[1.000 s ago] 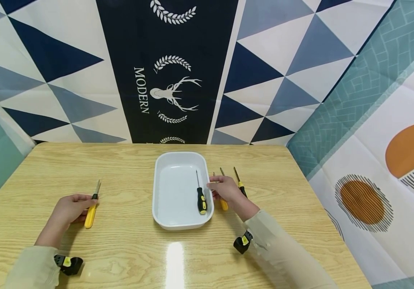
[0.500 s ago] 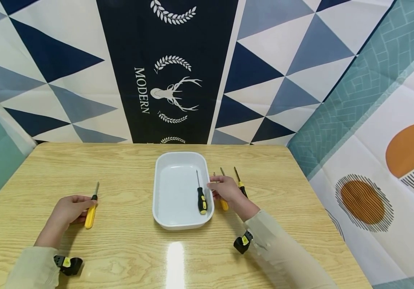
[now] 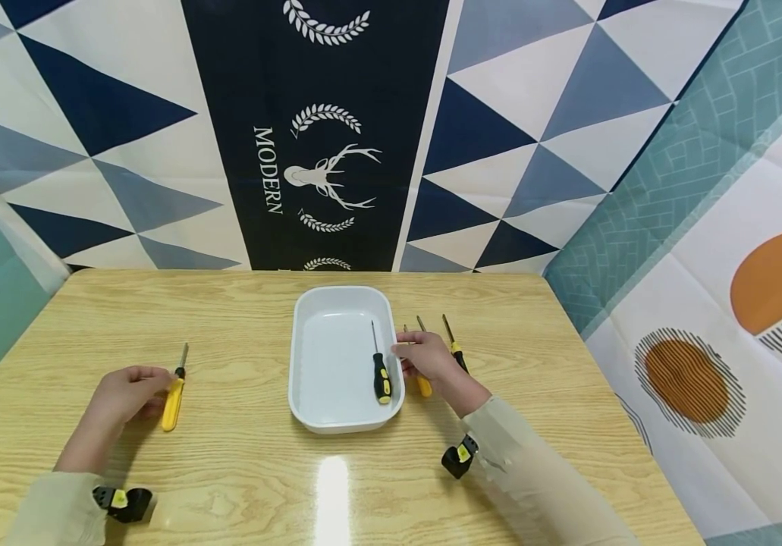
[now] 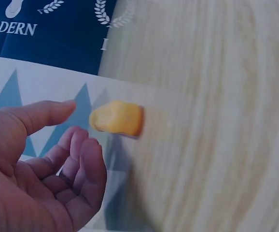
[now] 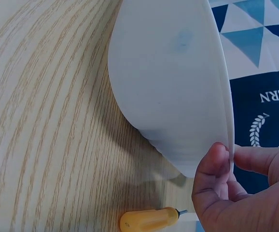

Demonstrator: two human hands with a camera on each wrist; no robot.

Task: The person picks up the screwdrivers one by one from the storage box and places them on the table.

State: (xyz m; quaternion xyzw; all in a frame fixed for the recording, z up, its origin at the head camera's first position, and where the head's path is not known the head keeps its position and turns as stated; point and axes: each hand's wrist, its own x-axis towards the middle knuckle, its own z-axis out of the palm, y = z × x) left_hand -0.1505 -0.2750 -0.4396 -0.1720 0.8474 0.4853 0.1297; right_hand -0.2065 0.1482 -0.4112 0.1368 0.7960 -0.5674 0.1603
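Note:
On the left of the table lies a screwdriver [image 3: 172, 406] with a yellow handle, its tip pointing away. My left hand [image 3: 124, 394] is beside it; in the left wrist view, thumb and fingers are apart and the yellow handle [image 4: 118, 118] sits beyond the fingertips. My right hand [image 3: 431, 362] pinches the right rim of a white tray [image 3: 292, 364] between thumb and fingers, clear in the right wrist view against the tray's outer wall [image 5: 168, 72]. Inside the tray, along its right side, lies a black-and-yellow screwdriver [image 3: 381, 379].
Right of the tray, partly hidden by my right hand, lie a yellow-handled screwdriver [image 3: 424, 385], a black-and-yellow screwdriver [image 3: 457, 355] and another narrow shaft [image 3: 405, 329]. A patterned cloth wall [image 3: 336, 152] rises behind the wooden table [image 3: 240, 470].
My left hand has let go of the yellow screwdriver and drawn slightly left; the screwdriver first turned a little and now lies on the table. The right hand stays on the tray rim.

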